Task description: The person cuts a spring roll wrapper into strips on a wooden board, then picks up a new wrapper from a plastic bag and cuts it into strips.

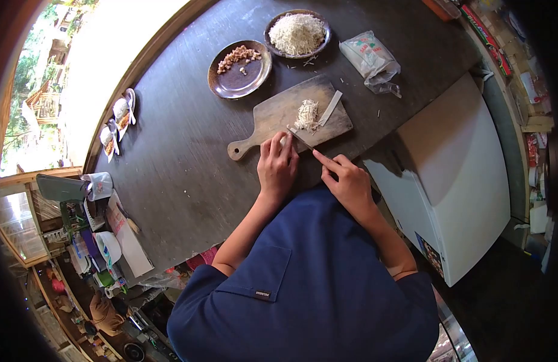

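Note:
A wooden cutting board [273,114] lies on the dark table, its handle toward the left. Pale shredded pieces [307,114] are heaped on it, with a flat pale strip [331,108] beside them. My left hand [278,163] rests at the board's near edge, fingers bent over a small pale piece [283,140] that is mostly covered. In my right hand [345,178] is a knife [302,140], its blade pointing up and left toward my left fingertips. The index finger lies along the knife; its handle is hidden in the palm.
Beyond the board are a plate [236,86] with small brown chunks, a bowl of pale shreds [297,34] and a plastic bag [369,58]. Two small dishes [125,111] sit at the table's left edge. A white refrigerator [460,181] stands at the right.

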{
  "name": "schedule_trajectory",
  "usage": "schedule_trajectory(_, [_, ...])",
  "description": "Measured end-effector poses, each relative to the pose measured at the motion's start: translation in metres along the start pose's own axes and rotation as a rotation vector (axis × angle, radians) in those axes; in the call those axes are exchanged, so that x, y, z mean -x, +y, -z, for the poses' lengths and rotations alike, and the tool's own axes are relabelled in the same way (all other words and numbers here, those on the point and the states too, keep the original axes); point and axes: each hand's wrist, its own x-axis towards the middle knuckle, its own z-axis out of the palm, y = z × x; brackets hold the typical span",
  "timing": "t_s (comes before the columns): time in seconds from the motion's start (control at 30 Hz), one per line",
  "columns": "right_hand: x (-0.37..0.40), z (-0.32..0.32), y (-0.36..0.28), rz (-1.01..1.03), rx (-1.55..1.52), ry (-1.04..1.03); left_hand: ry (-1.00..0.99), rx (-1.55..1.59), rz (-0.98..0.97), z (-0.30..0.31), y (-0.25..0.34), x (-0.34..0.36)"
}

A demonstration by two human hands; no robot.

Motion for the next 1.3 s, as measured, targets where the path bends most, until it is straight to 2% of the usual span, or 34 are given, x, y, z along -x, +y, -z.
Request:
schedule_trajectory(1.13, [-0.004,-0.001,-0.005,0.009,-0.022,0.001,0.057,0.031,0.027,-0.002,0.002,0.001])
schedule_trajectory(1.3, [0.000,0.000,-0.001,-0.006,0.003,0.000,0.019,0.017,0.032,0.002,0.003,0.001])
